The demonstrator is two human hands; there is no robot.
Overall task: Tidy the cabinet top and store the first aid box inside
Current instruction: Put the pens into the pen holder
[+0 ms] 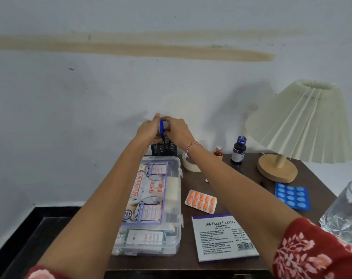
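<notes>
Blue pen [161, 125] gripped by both hands over black mesh holder [164, 148]; clear plastic first aid box [151, 208] not yet stored.

A clear plastic first aid box [151, 206] with a printed "First Aid Box" label under its lid lies flat and shut, its side clips seemingly latched, on the left part of the dark brown wooden cabinet top [249, 174], long side running away from the viewer.
</notes>
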